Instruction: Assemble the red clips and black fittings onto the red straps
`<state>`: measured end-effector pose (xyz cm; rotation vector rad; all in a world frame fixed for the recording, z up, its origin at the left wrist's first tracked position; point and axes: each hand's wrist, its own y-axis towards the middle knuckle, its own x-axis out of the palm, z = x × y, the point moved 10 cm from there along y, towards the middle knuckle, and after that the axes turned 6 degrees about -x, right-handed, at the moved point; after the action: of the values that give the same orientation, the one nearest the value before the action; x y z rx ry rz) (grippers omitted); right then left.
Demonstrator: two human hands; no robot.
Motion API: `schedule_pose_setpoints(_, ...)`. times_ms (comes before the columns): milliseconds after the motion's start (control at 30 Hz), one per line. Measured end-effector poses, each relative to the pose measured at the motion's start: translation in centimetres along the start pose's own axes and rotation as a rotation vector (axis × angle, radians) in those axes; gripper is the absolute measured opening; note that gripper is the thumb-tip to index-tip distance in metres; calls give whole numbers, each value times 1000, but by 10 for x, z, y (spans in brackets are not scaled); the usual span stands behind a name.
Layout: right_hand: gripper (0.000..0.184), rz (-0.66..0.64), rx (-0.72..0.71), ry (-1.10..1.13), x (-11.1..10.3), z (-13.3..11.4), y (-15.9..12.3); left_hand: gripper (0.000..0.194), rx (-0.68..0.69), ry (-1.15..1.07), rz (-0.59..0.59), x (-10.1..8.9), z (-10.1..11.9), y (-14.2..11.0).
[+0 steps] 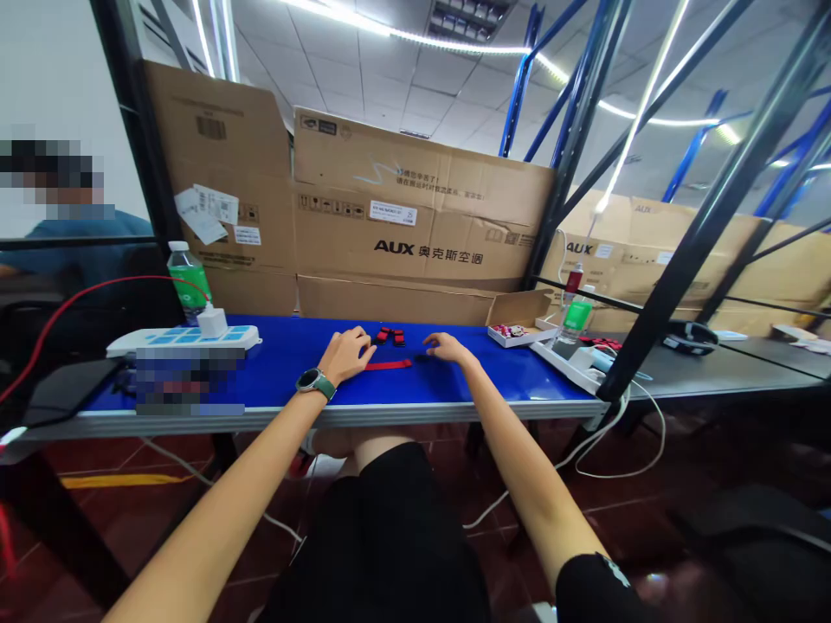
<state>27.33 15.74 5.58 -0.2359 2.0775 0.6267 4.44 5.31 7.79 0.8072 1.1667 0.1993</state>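
Note:
My left hand [346, 355], with a watch on its wrist, rests over the blue tabletop with its fingers curled in. Its fingertips are at the left end of a flat red strap [389, 365], which lies across the table toward the right. To the right of the strap, my right hand [447, 348] hovers low with thumb and fingers a little apart. Under its fingertips is a small dark patch [423, 357], an object or a shadow. Just beyond the strap lie two small red-and-black pieces [390, 336], side by side; their kind is too small to make out.
A white power strip [188, 339] with a plugged-in charger and a green-labelled bottle [190, 281] stand at left. At right are a small open box [512, 336] of small parts, another bottle [576, 316] and cables. Cardboard [421, 234] walls the back. A person [71, 225] sits at far left.

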Motion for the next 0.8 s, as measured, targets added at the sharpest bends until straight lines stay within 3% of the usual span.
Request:
schedule_pose_setpoints(67, 28, -73, -79, -96, 2, 1, -8, 30, 102, -40, -48, 3, 14, -1)
schedule_pose_setpoints(167, 30, -72, -177, -115, 7, -6, -16, 33, 273, -101, -198, 16, 34, -7)
schedule_pose_setpoints(333, 17, 53, -214, 73, 5, -24, -12, 38, 232, -24, -162, 18, 28, -5)
schedule_pose_setpoints(433, 13, 131, -235, 296, 0, -38, -4, 34, 284, 1, -175, 23, 31, -7)
schedule_pose_setpoints(633, 32, 131, -154, 866, 22, -50, 21, 28, 333, 3, -240, 36, 32, -9)
schedule_pose_setpoints(700, 33, 188, -105, 943, 30, -44, 26, 24, 333, 23, -244, 36, 32, -8)
schedule_pose_setpoints(800, 25, 248, -33, 865, 42, -33, 28, 17, 321, 58, -252, 36, 34, -6)
